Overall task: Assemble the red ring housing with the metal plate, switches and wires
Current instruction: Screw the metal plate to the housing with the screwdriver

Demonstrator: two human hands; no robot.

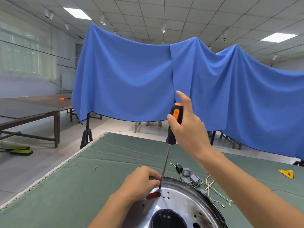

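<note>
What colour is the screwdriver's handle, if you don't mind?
The screwdriver handle is black with orange inserts, seen in the head view.

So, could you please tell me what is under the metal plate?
Red housing shows through a slot and small holes in the metal plate; the rest is covered. The plate lies on the green cloth.

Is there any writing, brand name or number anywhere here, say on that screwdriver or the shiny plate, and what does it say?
None can be read.
Screwdriver: black and orange handle held by the right hand, no lettering visible.
Metal plate: only holes and a red slot, no stamped text visible.
Grey switches: too small to tell.
Yellow object on the green cloth: dark marks, too blurred to read.
</note>
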